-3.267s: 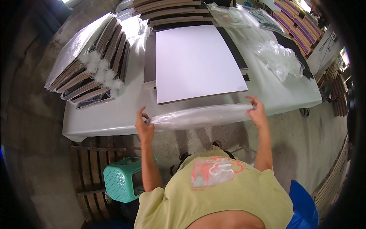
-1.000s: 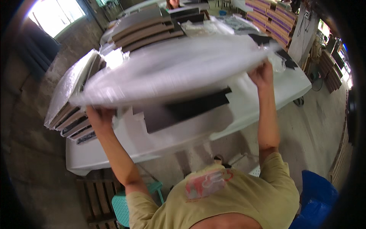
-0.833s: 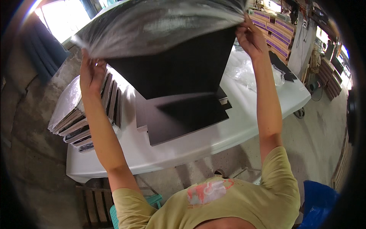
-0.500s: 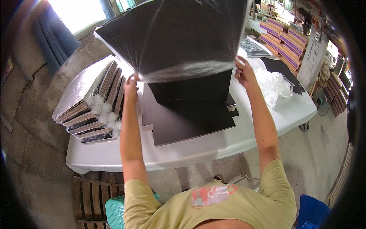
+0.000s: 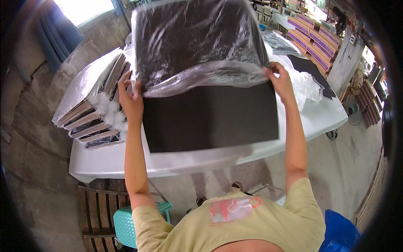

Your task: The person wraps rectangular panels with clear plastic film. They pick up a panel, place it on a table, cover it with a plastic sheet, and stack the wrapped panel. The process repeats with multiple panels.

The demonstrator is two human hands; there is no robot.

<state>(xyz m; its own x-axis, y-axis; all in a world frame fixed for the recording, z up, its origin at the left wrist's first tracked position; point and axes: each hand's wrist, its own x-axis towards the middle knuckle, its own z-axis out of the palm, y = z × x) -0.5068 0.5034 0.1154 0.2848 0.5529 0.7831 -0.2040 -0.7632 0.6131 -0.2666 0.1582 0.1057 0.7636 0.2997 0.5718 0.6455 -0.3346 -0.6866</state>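
1. Lower and flatter than half a second ago, a black panel [image 5: 210,119] now hides the dark boards that showed beneath it; both hands have moved a little farther apart.
2. Head view, centre: the panel's bare near part faces up, with its near edge toward six o'clock. Toward twelve, clear film [image 5: 210,74] covers its far part, glossy and creased, the opening gathered in a loose band across it.
3. Head view, ten o'clock: the left hand [image 5: 132,98] pinches one end of that band. At two o'clock, the right hand [image 5: 280,80] pinches the other end, fingers curled beside the panel's edge.
4. Head view, around them: a white-covered table [image 5: 117,161] lies below. Between nine and ten o'clock leans a stack of wrapped panels [image 5: 90,98], near the left hand; between two and three sits crumpled plastic [image 5: 308,88]. A green stool [image 5: 126,224] stands at seven.
5. Likely trouble, as a judgement: thin film could tear if a panel corner catches it, or bunch askew if one hand pulls harder. A knock from the left forearm could shift the leaning stack.
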